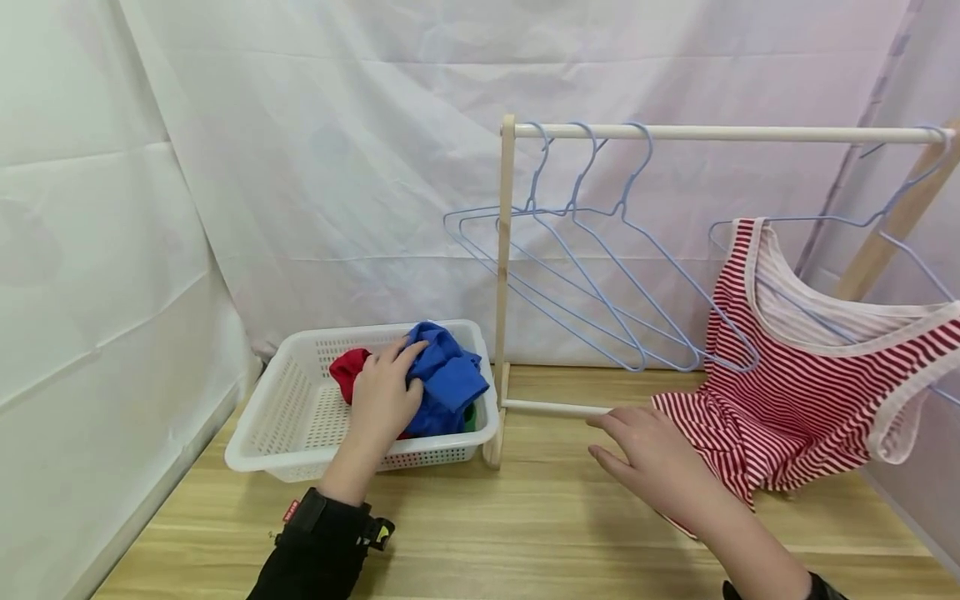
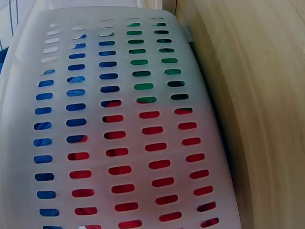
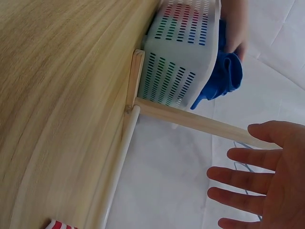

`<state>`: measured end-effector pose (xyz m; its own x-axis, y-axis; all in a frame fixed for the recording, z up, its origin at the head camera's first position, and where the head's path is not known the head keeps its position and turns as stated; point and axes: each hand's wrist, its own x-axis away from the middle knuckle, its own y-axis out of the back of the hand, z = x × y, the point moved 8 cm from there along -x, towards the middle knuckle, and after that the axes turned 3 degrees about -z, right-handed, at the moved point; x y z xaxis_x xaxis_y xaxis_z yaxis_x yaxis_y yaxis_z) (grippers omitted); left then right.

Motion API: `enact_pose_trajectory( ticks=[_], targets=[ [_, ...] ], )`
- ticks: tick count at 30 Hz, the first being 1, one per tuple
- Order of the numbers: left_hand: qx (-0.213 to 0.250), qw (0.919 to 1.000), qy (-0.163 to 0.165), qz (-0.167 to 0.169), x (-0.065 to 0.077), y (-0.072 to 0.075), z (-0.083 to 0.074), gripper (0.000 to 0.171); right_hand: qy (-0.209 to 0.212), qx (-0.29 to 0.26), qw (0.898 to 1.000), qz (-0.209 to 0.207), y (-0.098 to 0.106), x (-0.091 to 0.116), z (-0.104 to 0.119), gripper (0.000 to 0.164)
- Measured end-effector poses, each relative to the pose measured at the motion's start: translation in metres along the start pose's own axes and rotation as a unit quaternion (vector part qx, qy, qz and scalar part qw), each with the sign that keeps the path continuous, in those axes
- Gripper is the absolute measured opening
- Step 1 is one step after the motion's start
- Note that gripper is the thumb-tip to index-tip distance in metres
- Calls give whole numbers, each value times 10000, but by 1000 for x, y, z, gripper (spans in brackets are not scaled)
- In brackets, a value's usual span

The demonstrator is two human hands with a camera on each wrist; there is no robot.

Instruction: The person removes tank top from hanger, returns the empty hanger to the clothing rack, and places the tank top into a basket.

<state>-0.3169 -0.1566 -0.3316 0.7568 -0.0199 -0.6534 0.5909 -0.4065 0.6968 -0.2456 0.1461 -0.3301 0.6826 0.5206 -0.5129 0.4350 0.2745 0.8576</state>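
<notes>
L hand (image 1: pixel 384 392) touches blue cloth (image 1: pixel 444 375) in basket (image 1: pixel 285 461), can't tell if gripping; R hand (image 1: pixel 663 462), fingers spread, empty, is farther off, to cloth's R.

Here's a pale yellow-brown, wood-grain tabletop (image 1: pixel 480 542), streaks running across it, and behind it up goes a white, creased fabric backdrop (image 1: pixel 322 167), faintly tinged pink and blue, horizontal fold lines crossing it! Left of the tabletop, a white, wrinkled sheet-like side wall (image 1: pixel 75 250) slants away, meeting the backdrop beyond the tabletop's far left corner. Over to the tabletop's right, a pale greyish side panel (image 1: pixel 926 483) closes in, a darker seam (image 1: pixel 832 196) near its join. Soft, even light, with faint shadows on the tabletop!
</notes>
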Motion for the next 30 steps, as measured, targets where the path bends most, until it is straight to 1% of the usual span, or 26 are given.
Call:
enact_pose_trajectory(
  ticks=[2, 3, 4, 6, 8, 9, 11, 16, 22, 26, 30],
  targets=[
    [71, 9997, 148, 205, 0, -4, 0, 42, 9, -3, 10000, -10, -1, 0, 0, 30],
    [53, 9993, 215, 305, 1, -6, -1, 43, 8, -5, 10000, -11, -2, 0, 0, 29],
    [3, 9988, 272, 400, 1, -8, -1, 48, 5, 0, 10000, -16, -2, 0, 0, 29],
    [-187, 9976, 302, 602, 2, -13, -2, 67, -9, 7, 10000, -2, -3, -1, 0, 29],
    [-437, 9957, 256, 771, 3, -18, -4, 86, -31, 18, 10000, 24, -5, 0, -1, 29],
    [-544, 9948, 224, 835, 3, -20, -5, 92, -42, 16, 10000, 43, -6, 0, -1, 30],
    [-678, 9933, 167, 925, 3, -23, -7, 97, -55, 16, 10000, 80, -7, 0, -1, 30],
    [-901, 9897, 98, 1107, 3, -32, -8, 97, -112, -27, 9998, 138, -9, 0, -2, 30],
    [-1140, 9819, -18, 1513, 4, -46, -9, 95, -89, -36, 9998, 145, -11, 0, -2, 30],
    [-1320, 9750, -245, 1770, 6, -53, -12, 87, -14, 10, 9999, 110, -12, 1, -2, 30],
    [-1513, 9674, -508, 1966, 7, -58, -16, 79, -60, 20, 9998, 163, -13, 2, -2, 31]
  ],
)
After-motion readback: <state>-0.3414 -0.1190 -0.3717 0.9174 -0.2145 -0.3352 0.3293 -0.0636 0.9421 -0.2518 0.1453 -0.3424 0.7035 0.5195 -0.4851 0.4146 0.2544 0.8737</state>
